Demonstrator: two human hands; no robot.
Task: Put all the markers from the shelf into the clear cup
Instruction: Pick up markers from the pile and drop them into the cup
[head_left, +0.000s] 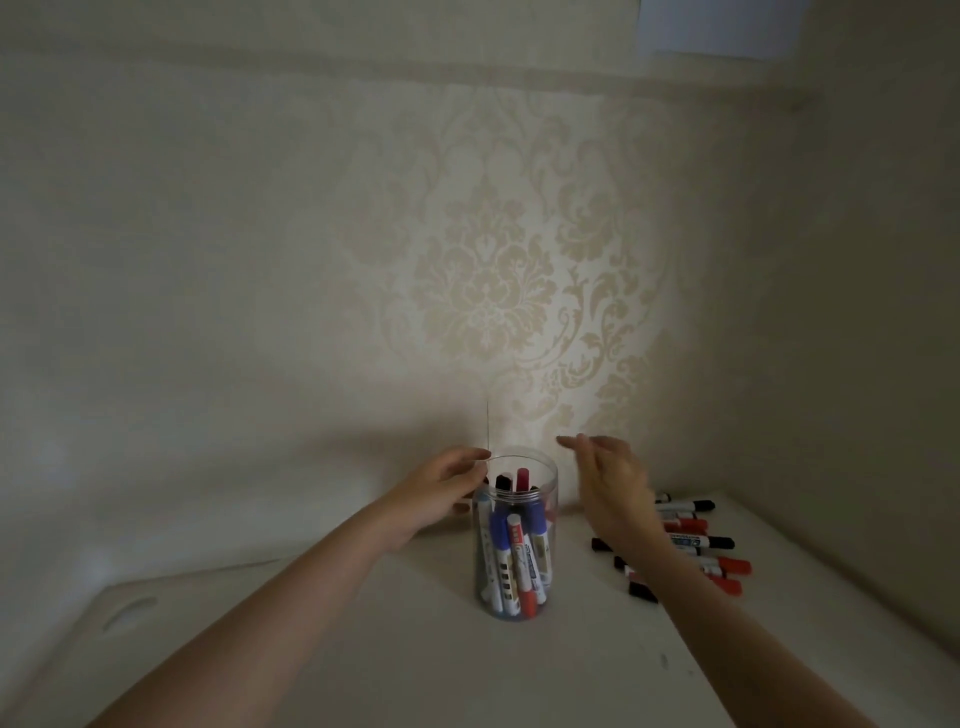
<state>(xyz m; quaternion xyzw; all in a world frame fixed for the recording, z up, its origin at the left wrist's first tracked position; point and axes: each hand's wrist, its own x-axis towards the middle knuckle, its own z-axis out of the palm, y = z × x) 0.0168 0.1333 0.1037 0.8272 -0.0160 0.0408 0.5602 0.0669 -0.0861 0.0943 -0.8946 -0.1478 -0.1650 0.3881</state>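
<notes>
A clear cup (516, 540) stands upright on the white shelf (415, 649), about midway across it and set back toward the wall edge. It is packed with markers (511, 561) standing on end: blue, red and black caps show through the plastic, and a few tips poke up near the rim.

The person's left hand (441, 493) is curled around the cup's left side near the top, fingers touching the rim and wall. The right hand (608, 483) hovers just beside the cup's right side, apart from it, fingers extended and relaxed, holding nothing; it looks a little blurred.

More markers lie flat in a loose pile (696, 545) near the shelf's back right corner, red and black caps pointing right, partly hidden behind the right forearm.

Behind the shelf rises a wall with pale patterned wallpaper (493, 291). Near the shelf's left edge there is an oval cut-out (130, 613).
</notes>
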